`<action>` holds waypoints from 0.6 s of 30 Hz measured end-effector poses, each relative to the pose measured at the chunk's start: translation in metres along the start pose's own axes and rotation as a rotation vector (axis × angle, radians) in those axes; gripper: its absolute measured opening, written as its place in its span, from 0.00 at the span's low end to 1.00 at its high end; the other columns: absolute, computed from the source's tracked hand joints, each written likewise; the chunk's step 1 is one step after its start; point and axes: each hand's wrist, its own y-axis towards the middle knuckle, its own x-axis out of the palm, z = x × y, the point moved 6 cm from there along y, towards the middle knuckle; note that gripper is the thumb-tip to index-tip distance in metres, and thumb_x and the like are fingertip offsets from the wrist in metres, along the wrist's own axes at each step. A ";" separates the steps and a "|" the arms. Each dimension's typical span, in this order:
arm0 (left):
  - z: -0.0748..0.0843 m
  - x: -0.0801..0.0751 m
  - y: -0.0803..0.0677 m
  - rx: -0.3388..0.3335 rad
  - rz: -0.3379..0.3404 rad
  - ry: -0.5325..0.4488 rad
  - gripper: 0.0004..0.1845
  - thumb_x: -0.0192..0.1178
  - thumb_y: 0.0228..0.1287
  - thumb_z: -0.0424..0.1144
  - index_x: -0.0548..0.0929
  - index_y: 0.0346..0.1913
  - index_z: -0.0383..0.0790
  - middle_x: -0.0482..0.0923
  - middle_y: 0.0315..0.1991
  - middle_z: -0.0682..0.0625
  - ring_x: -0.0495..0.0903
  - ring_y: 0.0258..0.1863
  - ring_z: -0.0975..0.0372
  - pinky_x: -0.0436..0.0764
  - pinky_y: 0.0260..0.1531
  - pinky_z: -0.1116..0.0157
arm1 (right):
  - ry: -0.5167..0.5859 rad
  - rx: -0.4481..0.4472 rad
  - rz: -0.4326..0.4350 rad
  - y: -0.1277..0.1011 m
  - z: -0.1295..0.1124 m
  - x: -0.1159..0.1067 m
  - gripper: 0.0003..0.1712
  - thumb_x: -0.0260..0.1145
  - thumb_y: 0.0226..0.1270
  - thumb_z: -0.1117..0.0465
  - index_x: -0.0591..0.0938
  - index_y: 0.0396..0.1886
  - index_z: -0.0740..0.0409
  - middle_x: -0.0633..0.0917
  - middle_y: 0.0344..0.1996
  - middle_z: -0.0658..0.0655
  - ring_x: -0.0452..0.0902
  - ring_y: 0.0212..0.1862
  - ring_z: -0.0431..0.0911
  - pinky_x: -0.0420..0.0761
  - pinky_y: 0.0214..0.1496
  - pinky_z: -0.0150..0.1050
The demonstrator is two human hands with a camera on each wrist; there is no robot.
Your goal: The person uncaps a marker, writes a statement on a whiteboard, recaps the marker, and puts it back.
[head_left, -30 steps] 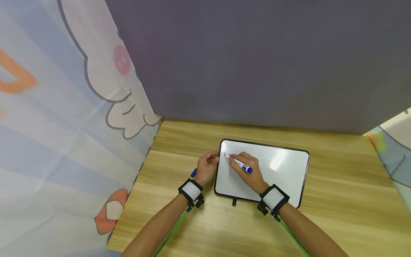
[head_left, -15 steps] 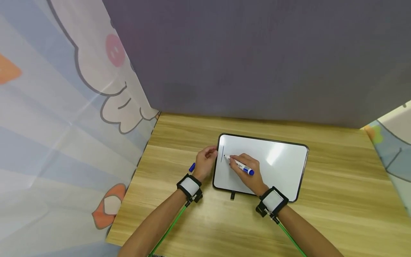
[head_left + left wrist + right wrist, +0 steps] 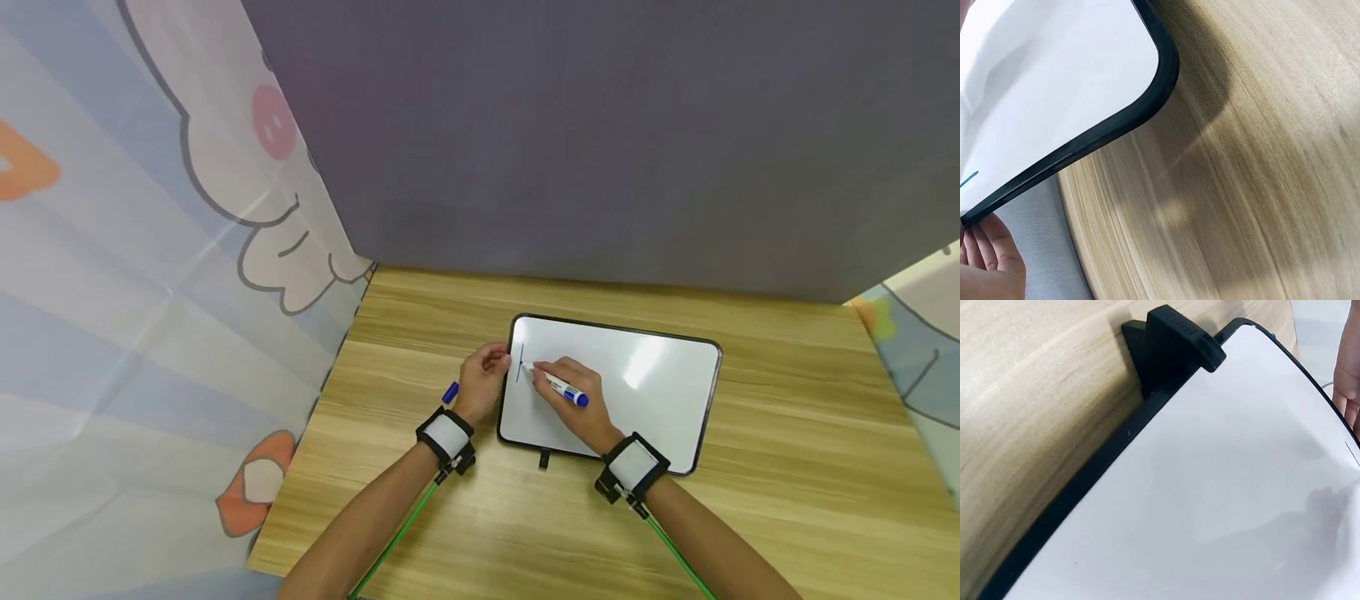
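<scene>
A black-framed whiteboard (image 3: 645,408) lies on the wooden table. My right hand (image 3: 588,408) pinches a white marker with a blue end (image 3: 564,388) over the board's left part. The marker's tip meets a thin, near-vertical blue line (image 3: 519,375) about halfway along it. At the board's left edge, my left hand (image 3: 480,387) holds the frame between thumb and fingers; in the left wrist view its curled fingers (image 3: 997,240) come up against the frame from below. A blue marker cap (image 3: 450,392) lies just left of that hand.
A black clip-like piece (image 3: 1175,344) sits on the board's near edge. Behind the wooden table (image 3: 810,400) rises a grey panel (image 3: 570,150). A printed cloth (image 3: 150,358) hangs at the left. Green cables (image 3: 401,529) run from both wrist bands.
A short mark near the board's left edge has grown into a long line. The marker tip has moved slightly left, from beside the line onto it. The left hand keeps its place.
</scene>
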 end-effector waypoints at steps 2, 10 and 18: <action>0.002 0.000 0.000 0.005 0.007 0.003 0.12 0.53 0.63 0.25 0.77 0.47 0.20 0.78 0.42 0.29 0.79 0.42 0.44 0.79 0.45 0.60 | 0.006 0.008 0.007 0.000 0.002 -0.002 0.09 0.67 0.54 0.72 0.86 0.36 0.66 0.85 0.26 0.56 0.74 0.26 0.37 0.72 0.25 0.22; -0.014 -0.001 0.007 0.024 0.048 -0.011 0.12 0.55 0.61 0.24 0.78 0.46 0.21 0.79 0.40 0.29 0.79 0.41 0.45 0.80 0.44 0.61 | 0.056 0.117 0.025 0.005 -0.019 -0.017 0.08 0.64 0.54 0.77 0.84 0.35 0.74 0.83 0.24 0.63 0.80 0.26 0.44 0.73 0.27 0.22; 0.001 0.000 -0.001 0.010 0.042 -0.023 0.11 0.54 0.60 0.22 0.77 0.45 0.19 0.78 0.40 0.28 0.79 0.41 0.43 0.80 0.43 0.61 | 0.024 0.101 0.096 0.009 -0.024 -0.024 0.07 0.64 0.53 0.77 0.84 0.33 0.74 0.83 0.22 0.61 0.80 0.25 0.46 0.73 0.27 0.22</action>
